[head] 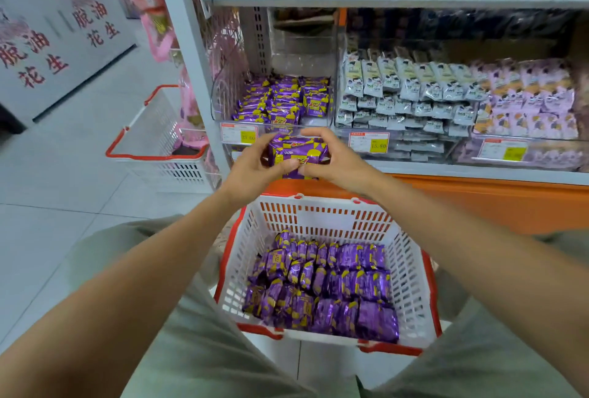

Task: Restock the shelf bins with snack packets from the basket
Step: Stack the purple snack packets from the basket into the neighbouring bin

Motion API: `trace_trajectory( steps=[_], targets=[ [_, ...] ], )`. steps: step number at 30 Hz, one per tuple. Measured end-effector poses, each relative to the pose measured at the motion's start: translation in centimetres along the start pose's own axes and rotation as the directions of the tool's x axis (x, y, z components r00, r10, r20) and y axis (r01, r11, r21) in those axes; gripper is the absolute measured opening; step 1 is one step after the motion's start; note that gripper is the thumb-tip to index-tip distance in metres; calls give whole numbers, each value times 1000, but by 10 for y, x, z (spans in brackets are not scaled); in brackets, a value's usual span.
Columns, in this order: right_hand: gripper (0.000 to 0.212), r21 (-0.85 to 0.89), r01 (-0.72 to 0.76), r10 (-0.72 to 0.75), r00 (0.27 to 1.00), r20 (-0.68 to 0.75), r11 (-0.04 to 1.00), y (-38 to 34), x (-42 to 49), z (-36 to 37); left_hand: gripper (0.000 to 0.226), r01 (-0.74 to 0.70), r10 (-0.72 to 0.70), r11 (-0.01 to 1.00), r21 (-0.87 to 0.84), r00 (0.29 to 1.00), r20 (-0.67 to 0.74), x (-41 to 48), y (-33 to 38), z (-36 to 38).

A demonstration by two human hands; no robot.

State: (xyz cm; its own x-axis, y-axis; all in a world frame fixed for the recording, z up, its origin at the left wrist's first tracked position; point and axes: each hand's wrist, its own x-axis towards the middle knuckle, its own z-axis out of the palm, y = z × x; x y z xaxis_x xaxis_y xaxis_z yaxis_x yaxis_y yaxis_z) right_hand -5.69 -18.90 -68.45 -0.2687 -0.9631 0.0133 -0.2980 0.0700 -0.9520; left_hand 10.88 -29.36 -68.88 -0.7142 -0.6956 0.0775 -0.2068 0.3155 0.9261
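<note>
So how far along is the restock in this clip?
Partway. Done: the bin already holds purple packets, with room above them. In hand: the left hand and right hand grip a bundle of the same packets just in front of that bin. Left: the basket holds a thick layer of them, so several more loads look likely.

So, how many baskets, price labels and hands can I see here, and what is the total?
Baskets: 2 (near basket, far basket)
Price labels: 3 (left label, middle label, right label)
Hands: 2 (left hand, right hand, both holding one purple packet)
Total: 7
</note>
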Motion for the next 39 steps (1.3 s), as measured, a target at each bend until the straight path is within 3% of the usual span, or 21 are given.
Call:
trace_trajectory(
  steps=[4, 8, 10, 13, 17, 20, 24, 27, 31, 33, 36, 37, 39],
  targets=[
    [60, -64, 88, -93, 993, -77, 994, -35, 31, -7, 61, -78, 79, 996, 33, 996, -33, 29, 20, -20],
    [60, -103, 94, -117, 959, -257, 990, -49, 72, -11, 66, -65, 72, 996, 54, 989, -126, 66, 16, -44],
    [61, -151, 53, -98, 945, -313, 987, -51, 92, -15, 64, -25, 52, 976, 214, 991, -124, 81, 9, -52],
    [63, -331, -112, 7, 953, -304, 937, -46, 122, -15, 46, 8, 19, 849, 528, 999, -45, 96, -2, -57],
    [67, -473, -321, 246, 945, -214, 821, -40, 149, -11, 46, -48, -23, 681, 731, 996, 87, 118, -14, -57],
    [66, -565, -370, 362, 923, -132, 737, -36, 158, -7, 48, -57, -67, 580, 813, 991, 117, 124, -20, -56],
    [69, -616, -388, 398, 908, -128, 686, -24, 167, 3, 44, -108, -9, 418, 902, 992, 123, 120, -19, -51],
    [54, -638, -389, 426, 899, -103, 664, -20, 174, 9, 36, -97, 33, 351, 931, 995, 92, 120, -21, -48],
    [68, -591, -455, 489, 865, -115, 666, -19, 177, 9, 38, -90, 31, 330, 940, 996, 84, 122, -24, -45],
    [49, -581, -450, 487, 867, -103, 678, -22, 173, 6, 34, -84, 51, 331, 940, 996, 71, 123, -26, -45],
    [13, -626, -407, 459, 884, -86, 665, -26, 168, 3, 29, -43, 53, 417, 908, 998, 23, 123, -30, -45],
    [10, -658, -385, 449, 890, -79, 647, -30, 165, 3, 30, -35, 59, 444, 896, 998, 9, 123, -31, -44],
    [23, -701, -343, 440, 897, -48, 625, -33, 163, 0, 32, -16, 66, 486, 874, 998, -18, 123, -31, -43]
  ],
)
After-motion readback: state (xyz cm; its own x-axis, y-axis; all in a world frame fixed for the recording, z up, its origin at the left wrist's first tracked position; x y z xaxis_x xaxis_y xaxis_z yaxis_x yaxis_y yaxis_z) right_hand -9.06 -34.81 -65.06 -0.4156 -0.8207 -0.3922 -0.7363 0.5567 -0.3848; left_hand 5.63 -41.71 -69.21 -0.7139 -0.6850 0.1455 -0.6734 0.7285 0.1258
